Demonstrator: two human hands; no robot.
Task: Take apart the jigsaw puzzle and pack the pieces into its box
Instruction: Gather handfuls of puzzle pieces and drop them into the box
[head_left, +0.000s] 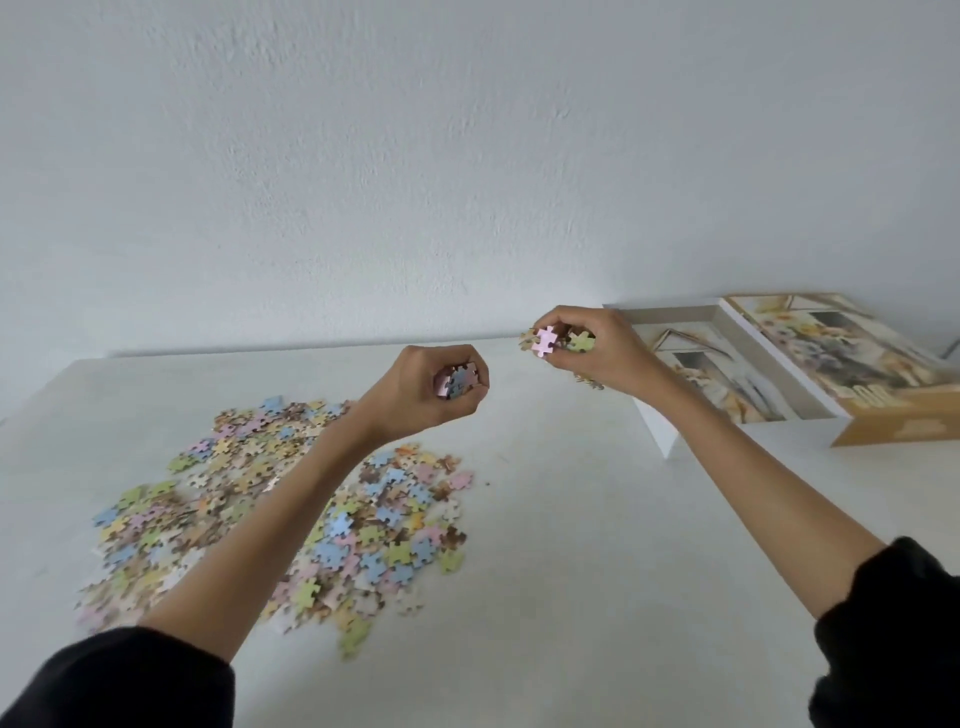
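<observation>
A wide heap of loose pastel puzzle pieces lies on the white table, left of centre. My left hand is raised above the heap's far edge and grips a fistful of pieces. My right hand is lifted farther right, just left of the open white box, and holds a bunch of pieces, a pink one and a green one sticking out. A few pieces hang below that hand. A printed sheet lies inside the box.
The box lid, printed with a floral picture and tan sides, lies right of the box at the table's far right. A white wall rises behind the table. Black sleeves cover both forearms near the bottom edge.
</observation>
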